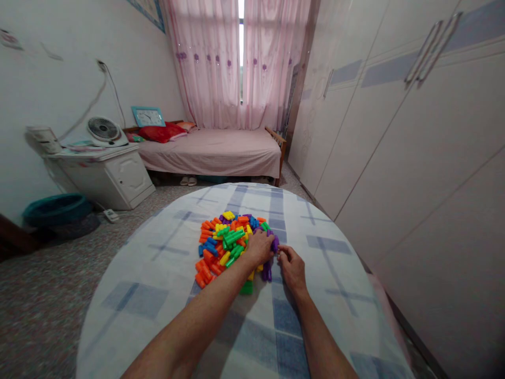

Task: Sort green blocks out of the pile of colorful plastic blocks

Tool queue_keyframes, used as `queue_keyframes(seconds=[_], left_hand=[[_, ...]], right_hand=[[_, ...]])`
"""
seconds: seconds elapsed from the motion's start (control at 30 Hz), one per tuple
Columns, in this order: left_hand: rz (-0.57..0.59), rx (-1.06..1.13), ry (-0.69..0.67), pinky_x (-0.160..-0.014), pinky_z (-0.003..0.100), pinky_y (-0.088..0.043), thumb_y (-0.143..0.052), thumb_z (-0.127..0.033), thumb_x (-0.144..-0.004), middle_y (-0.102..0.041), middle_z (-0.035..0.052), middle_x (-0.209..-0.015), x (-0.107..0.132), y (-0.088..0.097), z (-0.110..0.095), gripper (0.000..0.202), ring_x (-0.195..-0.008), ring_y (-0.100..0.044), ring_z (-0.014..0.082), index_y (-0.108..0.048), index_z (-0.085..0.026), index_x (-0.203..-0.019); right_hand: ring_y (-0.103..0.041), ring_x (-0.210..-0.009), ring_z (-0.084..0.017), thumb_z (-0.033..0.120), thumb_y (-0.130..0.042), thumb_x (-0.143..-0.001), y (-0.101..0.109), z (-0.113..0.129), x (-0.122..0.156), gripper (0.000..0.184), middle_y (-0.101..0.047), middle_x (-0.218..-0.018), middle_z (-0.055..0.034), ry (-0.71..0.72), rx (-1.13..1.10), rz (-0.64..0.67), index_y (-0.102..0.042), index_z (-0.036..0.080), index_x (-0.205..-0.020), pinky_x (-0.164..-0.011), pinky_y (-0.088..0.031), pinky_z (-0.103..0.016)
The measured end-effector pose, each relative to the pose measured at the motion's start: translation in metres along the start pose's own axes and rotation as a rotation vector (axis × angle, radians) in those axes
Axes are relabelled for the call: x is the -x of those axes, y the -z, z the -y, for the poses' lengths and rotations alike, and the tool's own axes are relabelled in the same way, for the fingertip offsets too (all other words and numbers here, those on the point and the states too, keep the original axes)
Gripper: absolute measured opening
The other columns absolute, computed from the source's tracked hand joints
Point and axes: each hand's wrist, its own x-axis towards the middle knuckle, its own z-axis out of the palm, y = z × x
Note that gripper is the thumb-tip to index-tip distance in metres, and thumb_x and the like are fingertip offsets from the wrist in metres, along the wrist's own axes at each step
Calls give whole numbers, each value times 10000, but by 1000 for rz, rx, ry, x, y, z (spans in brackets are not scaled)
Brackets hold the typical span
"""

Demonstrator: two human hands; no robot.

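A pile of plastic building blocks (233, 238) in orange, green, yellow, blue and purple lies on the round table. Reaching across the pile, my left hand (260, 247) has its fingers closed at a purple block (275, 243) on the pile's right side. My right hand (292, 267) is just right of that block, thumb and forefinger brought together at its lower edge. Whether a small piece sits between those fingertips is hidden. More purple blocks (267, 272) lie below my left hand, and a green block (246, 287) is at the pile's near edge.
A blue-and-white checked cloth (327, 316) covers the table. Beyond it stands a bed (221, 150) with pink bedding. White wardrobes (394, 158) line the right. To the left are a cabinet (132, 176) with a fan (104, 130) and a bin (59, 208).
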Motion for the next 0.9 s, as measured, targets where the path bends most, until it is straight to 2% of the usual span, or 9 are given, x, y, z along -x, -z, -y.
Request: queue_keyframes(seconds=[0.13, 0.3, 0.47, 0.57, 0.67, 0.77, 0.9], left_hand=[[-15, 17, 17, -802, 430, -480, -591, -324, -785, -598, 102, -1115, -1, -5, -3, 350, -1067, -514, 296, -562, -227, -1120], [-40, 33, 18, -802, 361, -477, -501, -212, -845, -626, 107, -1033, -2, -9, -6, 205, -1059, -517, 264, -600, -192, -1023], [-63, 50, 10, -804, 333, -475, -532, -221, -832, -629, 106, -1021, -1, -12, -6, 164, -1055, -533, 255, -619, -174, -963], [-82, 65, 25, -780, 307, -473, -498, -175, -838, -641, 91, -986, -1, -11, -7, 162, -972, -582, 220, -623, -176, -940], [-122, 88, 61, -736, 288, -470, -495, -181, -835, -647, 68, -958, -1, -5, -7, 158, -904, -607, 199, -612, -192, -941], [-177, 111, 89, -737, 265, -456, -489, -195, -840, -645, 46, -962, 3, 7, -1, 151, -915, -604, 182, -593, -205, -949], [-378, 170, 102, -760, 252, -431, -497, -201, -832, -644, 34, -950, 14, 31, 28, 148, -918, -594, 171, -584, -203, -951]], right_hand=[[-626, -661, -171, 386, -470, -789, -1, 0, 0, 356, -684, -788, -51, -16, -36, 1, -653, 157, -991, -616, -494, -278], [-641, -687, -179, 399, -483, -772, 0, 2, 1, 363, -698, -878, -70, -26, -47, 1, -657, 159, -980, -643, -511, -295], [-634, -674, -178, 393, -481, -765, 1, 4, 0, 360, -700, -861, -62, -14, -21, -10, -665, 162, -972, -663, -505, -303], [-629, -673, -178, 391, -481, -766, 1, 4, 0, 360, -699, -839, -57, -5, -7, -15, -668, 164, -972, -678, -499, -307], [-635, -711, -182, 389, -478, -772, 0, 3, 0, 351, -697, -868, -60, 11, -10, -18, -670, 169, -966, -703, -496, -308], [-634, -701, -178, 387, -475, -778, -1, 3, 1, 347, -693, -875, -62, 2, -30, -15, -663, 169, -972, -682, -499, -299], [-634, -696, -172, 381, -466, -786, -2, 2, 1, 349, -685, -882, -63, -22, -34, -1, -654, 162, -983, -671, -497, -293]])
